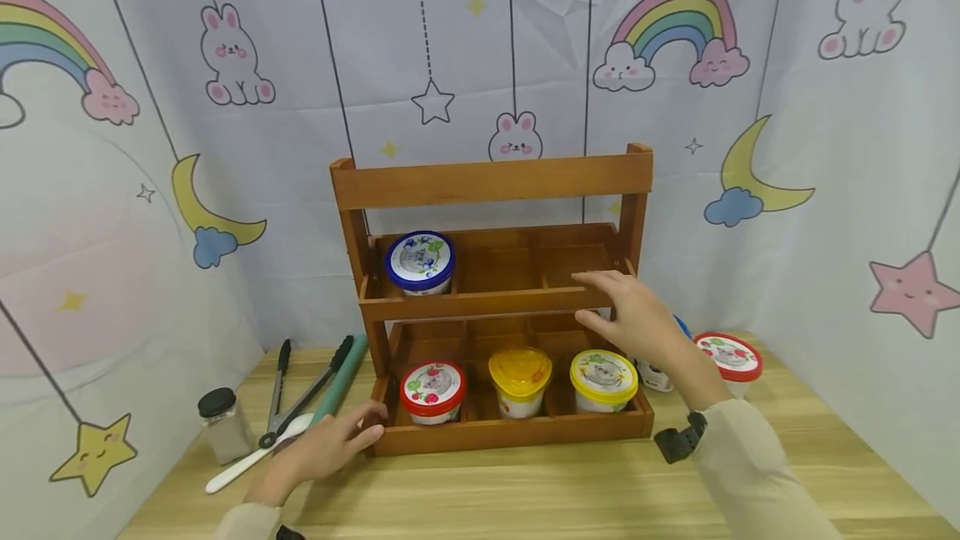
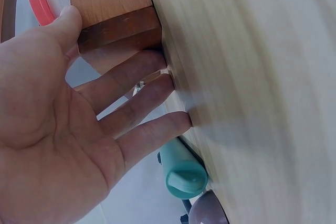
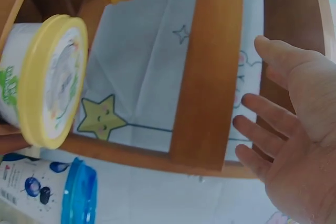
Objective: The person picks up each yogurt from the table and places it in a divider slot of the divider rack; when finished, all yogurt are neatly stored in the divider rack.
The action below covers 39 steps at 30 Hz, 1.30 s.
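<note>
A two-tier wooden rack [image 1: 491, 182] stands mid-table. Its upper shelf holds a blue-lidded cup [image 1: 419, 262]. The lower shelf holds a red-lidded cup [image 1: 432, 390], a yellow cup [image 1: 520, 377] and a yellow-lidded cup [image 1: 603, 377]. My right hand [image 1: 594, 298] is open, fingers spread, at the right end of the upper shelf's front rail [image 3: 210, 66] and holds nothing; the right wrist view shows this right hand [image 3: 257, 85] beside the yellow-lidded cup [image 3: 50, 82]. My left hand [image 1: 372, 423] lies open on the table, thumb against the rack's lower left corner [image 2: 118, 27].
Left of the rack lie a black-capped jar [image 1: 222, 423], tongs [image 1: 300, 394], a teal tube [image 1: 341, 377] and a white spoon [image 1: 255, 452]. Right of it stand a blue-lidded cup [image 3: 52, 195] and a red-lidded cup [image 1: 729, 357]. Printed cloth walls enclose the wooden table [image 1: 570, 490].
</note>
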Available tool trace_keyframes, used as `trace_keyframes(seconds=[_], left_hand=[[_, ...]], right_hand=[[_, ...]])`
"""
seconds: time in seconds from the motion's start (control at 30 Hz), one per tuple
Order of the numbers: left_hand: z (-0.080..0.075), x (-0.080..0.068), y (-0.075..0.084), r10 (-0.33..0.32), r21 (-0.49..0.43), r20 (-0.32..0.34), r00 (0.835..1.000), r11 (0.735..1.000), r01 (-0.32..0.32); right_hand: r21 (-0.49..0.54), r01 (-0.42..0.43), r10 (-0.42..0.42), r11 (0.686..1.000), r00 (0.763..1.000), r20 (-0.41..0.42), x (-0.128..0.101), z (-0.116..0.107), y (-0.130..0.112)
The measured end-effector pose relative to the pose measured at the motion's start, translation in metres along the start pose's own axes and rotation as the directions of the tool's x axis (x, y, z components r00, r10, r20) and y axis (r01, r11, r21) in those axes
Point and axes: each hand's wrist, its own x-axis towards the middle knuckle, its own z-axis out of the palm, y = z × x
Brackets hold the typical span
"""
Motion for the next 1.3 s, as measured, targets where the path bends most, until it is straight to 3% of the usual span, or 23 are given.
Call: trace_keyframes(seconds=[0.73,0.93,1.13,1.3], left_hand=[[-0.003,-0.003,0.001,0.025,0.033,-0.003,1.000,0.999,-0.025],[0.001,0.002,0.005,0.047,-0.011,-0.001,0.999,0.999,-0.047],[0.001,0.004,0.000,0.035,-0.013,0.013,0.999,0.999,-0.035],[-0.007,0.003,-0.003,0.051,0.003,0.030,0.998,0.999,-0.051]], right_hand=[[0.026,-0.047,0.050,0.999,0.994,-0.093,-0.024,0.008,0.031],[0.077,-0.071,0.083,0.994,0.982,-0.170,-0.030,0.006,0.040],[0.125,-0.114,0.137,0.985,0.973,-0.186,-0.033,0.009,0.047],[0.147,-0.103,0.131,0.984,0.972,-0.197,-0.036,0.015,0.053]])
